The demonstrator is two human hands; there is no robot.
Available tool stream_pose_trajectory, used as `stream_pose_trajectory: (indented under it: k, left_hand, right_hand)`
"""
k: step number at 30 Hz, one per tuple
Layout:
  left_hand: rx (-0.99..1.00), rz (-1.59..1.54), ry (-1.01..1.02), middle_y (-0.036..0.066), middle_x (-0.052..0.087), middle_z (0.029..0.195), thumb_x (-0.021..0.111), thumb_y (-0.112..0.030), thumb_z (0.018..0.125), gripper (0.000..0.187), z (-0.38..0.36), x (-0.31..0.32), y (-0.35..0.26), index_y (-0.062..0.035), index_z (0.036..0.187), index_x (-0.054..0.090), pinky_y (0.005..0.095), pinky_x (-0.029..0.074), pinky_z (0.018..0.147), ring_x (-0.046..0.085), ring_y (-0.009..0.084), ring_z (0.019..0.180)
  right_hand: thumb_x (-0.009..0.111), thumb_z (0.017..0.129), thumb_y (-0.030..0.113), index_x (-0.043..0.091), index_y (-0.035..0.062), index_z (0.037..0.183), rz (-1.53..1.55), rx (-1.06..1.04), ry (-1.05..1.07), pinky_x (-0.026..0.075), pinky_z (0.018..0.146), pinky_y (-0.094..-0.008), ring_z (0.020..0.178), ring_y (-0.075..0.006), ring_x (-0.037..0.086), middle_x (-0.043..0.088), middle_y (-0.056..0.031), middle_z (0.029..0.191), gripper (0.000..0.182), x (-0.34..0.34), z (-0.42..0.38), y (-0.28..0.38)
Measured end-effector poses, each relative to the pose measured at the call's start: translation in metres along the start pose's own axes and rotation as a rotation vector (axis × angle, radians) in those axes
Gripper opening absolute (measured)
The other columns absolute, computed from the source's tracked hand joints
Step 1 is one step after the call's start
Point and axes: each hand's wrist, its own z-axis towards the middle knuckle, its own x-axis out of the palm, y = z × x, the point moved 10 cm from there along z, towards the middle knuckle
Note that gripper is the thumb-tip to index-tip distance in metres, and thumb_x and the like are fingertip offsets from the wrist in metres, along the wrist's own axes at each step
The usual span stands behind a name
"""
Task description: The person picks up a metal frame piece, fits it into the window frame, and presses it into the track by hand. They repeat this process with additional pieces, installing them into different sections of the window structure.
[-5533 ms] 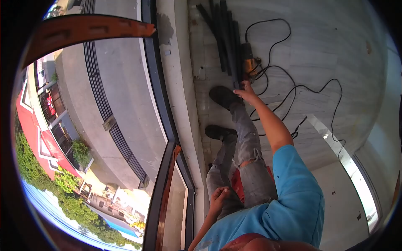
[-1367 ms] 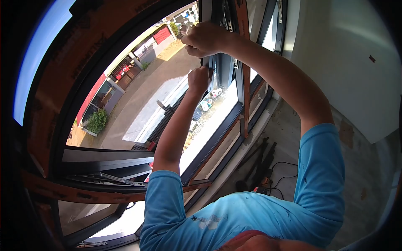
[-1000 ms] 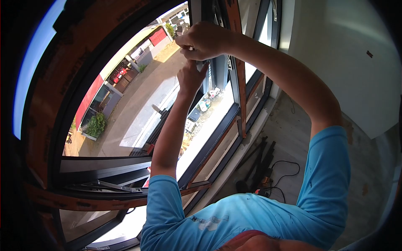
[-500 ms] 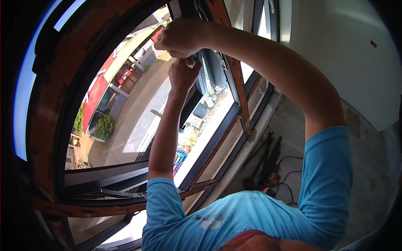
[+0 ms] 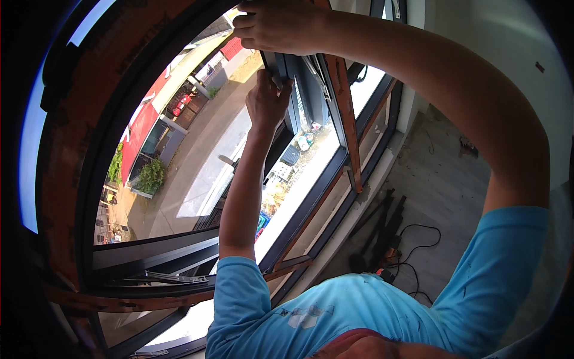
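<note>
Both hands higher now, right hand (image 5: 278,27) and left hand (image 5: 267,103) gripping window frame (image 5: 299,90); no legible writing.

Dark grey window sash (image 5: 311,90) swung open, tilted outward from frame, high above street. Upper edge under right hand (image 5: 281,27), fingers curled over top. Left hand (image 5: 267,102) just below, gripping sash's near edge, thumb pressed on something small, too blurred to tell. Brown protective tape strip (image 5: 344,113) runs down sash's inner face, worn and patchy.
</note>
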Motion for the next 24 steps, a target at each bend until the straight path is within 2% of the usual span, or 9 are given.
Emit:
stream_pose_trajectory:
  k: [5,10,12,15,17,19,23,24]
  left_hand:
    - [-0.005,0.008,0.003,0.008,0.063,0.066,0.077,-0.028,0.08,0.04,0.0,0.001,-0.001,-0.0073,0.098,0.048,0.039,0.052,0.057,0.066,0.0277,0.06]
    - [-0.008,0.025,0.012,0.008,0.063,0.065,0.077,-0.03,0.081,0.041,0.0,0.002,0.002,-0.0071,0.1,0.048,0.039,0.052,0.057,0.067,0.0271,0.059]
    - [-0.013,0.042,0.036,0.007,0.061,0.063,0.077,-0.04,0.081,0.047,0.001,0.002,0.006,-0.0087,0.103,0.05,0.0397,0.05,0.055,0.065,0.027,0.057]
    - [0.001,0.13,0.056,0.007,0.062,0.063,0.077,-0.042,0.081,0.049,-0.001,0.006,-0.005,-0.0081,0.104,0.048,0.0404,0.051,0.056,0.065,0.0286,0.057]
    - [0.003,0.106,0.047,0.007,0.062,0.064,0.076,-0.04,0.083,0.048,-0.001,0.002,-0.005,-0.0077,0.101,0.047,0.0416,0.052,0.057,0.066,0.0305,0.059]
    - [0.045,0.061,0.003,0.008,0.064,0.066,0.074,-0.037,0.084,0.044,-0.002,0.003,-0.006,-0.0075,0.1,0.046,0.0427,0.053,0.058,0.067,0.0311,0.061]
    - [-0.008,0.078,0.04,0.01,0.067,0.07,0.072,-0.032,0.086,0.039,-0.005,0.006,-0.005,-0.0071,0.1,0.046,0.0434,0.053,0.061,0.069,0.0319,0.065]
    - [-0.01,0.07,0.055,0.011,0.068,0.072,0.071,-0.031,0.086,0.038,-0.005,0.006,-0.005,-0.0067,0.1,0.046,0.0437,0.053,0.062,0.069,0.0324,0.067]
  right_hand:
    - [0.068,0.082,0.029,0.067,0.0161,0.099,0.002,-0.063,0.083,0.038,0.102,-0.0307,0.112,-0.0119,0.053,0.061,0.0034,0.106,0.021,-0.005,-0.001,-0.002]
    - [0.071,0.078,0.028,0.067,0.0148,0.097,0.065,0.007,0.058,0.038,0.1,-0.0309,0.108,-0.0124,0.054,0.061,0.0029,0.1,0.023,-0.005,0.0,-0.003]
    - [0.071,0.078,0.027,0.067,0.0148,0.097,0.046,0.009,0.057,0.038,0.101,-0.0307,0.109,-0.0122,0.054,0.061,0.0032,0.102,0.023,-0.005,0.0,-0.001]
    - [0.07,0.08,0.027,0.067,0.0155,0.096,0.051,0.016,0.04,0.036,0.103,-0.0311,0.111,-0.0114,0.053,0.061,0.0037,0.106,0.021,-0.001,-0.01,-0.001]
    - [0.07,0.081,0.027,0.067,0.0161,0.096,0.074,0.014,-0.002,0.036,0.104,-0.0316,0.113,-0.011,0.053,0.061,0.0039,0.108,0.019,-0.008,-0.007,-0.003]
    - [0.067,0.083,0.028,0.068,0.0178,0.095,0.107,-0.041,0.07,0.035,0.105,-0.0324,0.115,-0.0096,0.052,0.061,0.0059,0.111,0.015,-0.011,-0.008,-0.001]
    - [0.067,0.083,0.029,0.069,0.0195,0.097,0.248,-0.06,0.05,0.034,0.105,-0.0335,0.117,-0.0093,0.052,0.062,0.0068,0.108,0.017,-0.021,-0.008,-0.004]
    - [0.066,0.083,0.027,0.069,0.0194,0.097,0.249,-0.123,0.149,0.035,0.105,-0.0332,0.117,-0.0092,0.053,0.063,0.0067,0.108,0.017,-0.015,-0.005,0.001]
